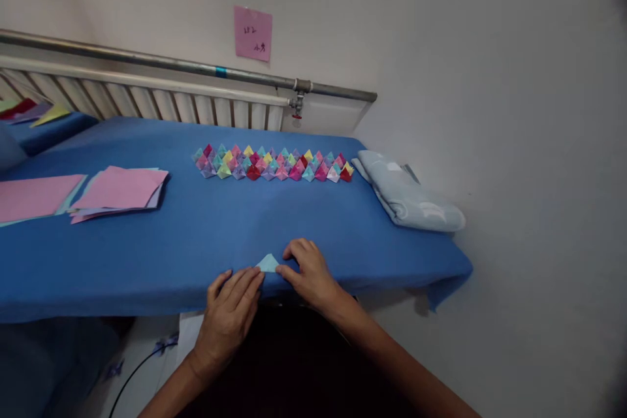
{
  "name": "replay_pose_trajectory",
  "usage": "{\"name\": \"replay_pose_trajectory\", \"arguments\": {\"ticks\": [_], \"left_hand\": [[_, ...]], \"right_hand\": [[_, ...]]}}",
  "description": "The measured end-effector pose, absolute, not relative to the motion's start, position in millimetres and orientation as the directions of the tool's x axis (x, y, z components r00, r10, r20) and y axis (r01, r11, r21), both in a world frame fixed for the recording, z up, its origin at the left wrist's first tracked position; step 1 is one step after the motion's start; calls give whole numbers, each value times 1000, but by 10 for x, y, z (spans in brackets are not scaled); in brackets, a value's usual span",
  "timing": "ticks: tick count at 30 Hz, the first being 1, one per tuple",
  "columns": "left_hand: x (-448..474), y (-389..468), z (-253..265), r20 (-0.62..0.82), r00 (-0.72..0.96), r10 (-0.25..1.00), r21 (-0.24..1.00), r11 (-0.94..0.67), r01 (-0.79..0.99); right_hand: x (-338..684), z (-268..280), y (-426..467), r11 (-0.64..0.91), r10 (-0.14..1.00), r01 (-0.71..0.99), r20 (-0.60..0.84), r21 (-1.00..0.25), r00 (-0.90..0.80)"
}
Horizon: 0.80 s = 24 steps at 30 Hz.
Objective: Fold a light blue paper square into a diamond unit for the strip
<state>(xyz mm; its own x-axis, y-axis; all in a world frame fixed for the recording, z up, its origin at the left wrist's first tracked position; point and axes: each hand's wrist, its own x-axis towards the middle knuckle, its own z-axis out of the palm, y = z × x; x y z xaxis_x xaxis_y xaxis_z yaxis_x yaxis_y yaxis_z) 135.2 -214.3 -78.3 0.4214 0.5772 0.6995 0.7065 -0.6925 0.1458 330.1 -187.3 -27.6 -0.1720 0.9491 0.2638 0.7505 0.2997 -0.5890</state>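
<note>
A small folded piece of light blue paper (pixel 268 263) lies near the front edge of the blue-covered table, its peak pointing away from me. My left hand (pixel 232 300) holds down its left corner, with the fingers close together and their tips on the paper. At the right corner, my right hand (pixel 311 273) holds the paper under its thumb, while the curled index finger stays a little apart from it. The fingers partly cover both ends of the paper. Farther back stand several rows of folded paper pieces (pixel 281 172) in many colours.
Stacks of coloured paper (pixel 120 188) and pink sheets (pixel 39 197) lie to the left. A folded light blue blanket (pixel 406 192) rests at the right end of the table (pixel 206 228). Behind are a radiator (pixel 161 104), a pipe (pixel 171 64) and a pink wall note (pixel 253 32).
</note>
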Motion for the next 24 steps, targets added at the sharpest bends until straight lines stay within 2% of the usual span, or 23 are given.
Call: {"name": "replay_pose_trajectory", "arguments": {"ticks": [10,16,20,24], "left_hand": [[1468,-2115,-765,687,371,625,132,-609,782],[1460,-2082,-719,673,393,627,126,-621,773],[1447,-2039,-668,653,443,615,131,-667,733],[1457,-2015,-661,643,467,607,127,-686,717]], "right_hand": [[3323,-308,-1882,326,939,717,300,-616,-168],[3424,-295,-1869,328,944,591,285,-737,-168],[3475,-281,-1884,259,966,450,243,-855,-94],[3482,-276,-1888,226,974,372,220,-900,-58]]}}
